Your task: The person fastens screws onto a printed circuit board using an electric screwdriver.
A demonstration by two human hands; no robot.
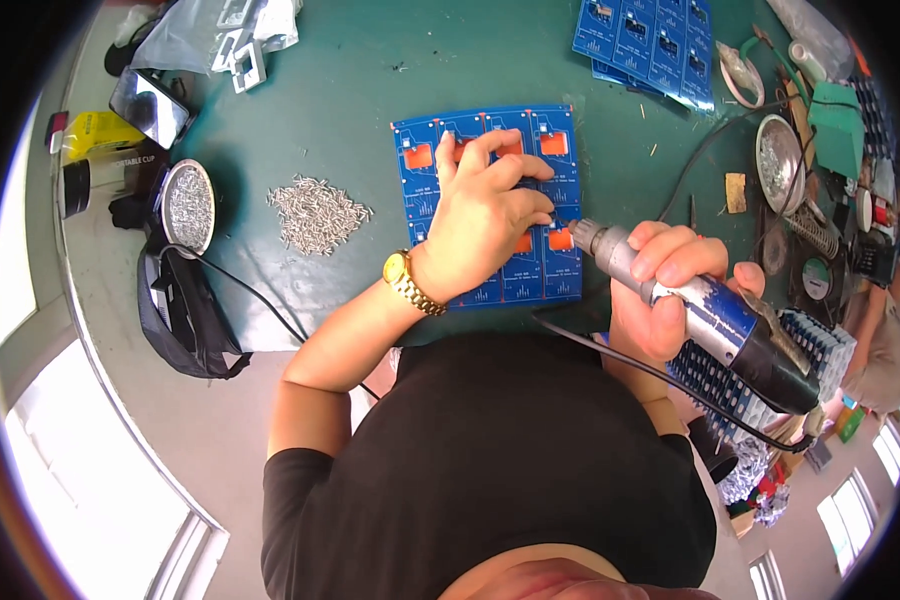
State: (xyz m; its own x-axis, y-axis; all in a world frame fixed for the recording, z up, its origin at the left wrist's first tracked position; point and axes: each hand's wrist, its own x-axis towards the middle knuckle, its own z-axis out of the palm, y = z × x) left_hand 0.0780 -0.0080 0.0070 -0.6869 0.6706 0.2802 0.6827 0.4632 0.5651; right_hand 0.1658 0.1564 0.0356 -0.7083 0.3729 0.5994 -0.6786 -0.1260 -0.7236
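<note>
My left hand (480,210), with a gold watch (398,268) on its wrist, lies palm down over a blue circuit board panel (562,284). Its fingers are spread across the panel and hide part of it. Orange patches show through the panel's cutouts. Wrapped round a silver, blue and black electric screwdriver (710,315) is my right hand (675,265). The tool is tilted, its tip at the panel's right side close to my left thumb. Whether a screw sits under the tip is too small to tell. A heap of small screws (318,215) lies left of the panel.
A round dish of screws (188,205) stands at the left, near a phone (152,108) and a black bag (185,320). More blue panels (645,45) lie far right. Another metal dish (780,165) sits at the right. The screwdriver's black cord (670,380) crosses the table's near edge.
</note>
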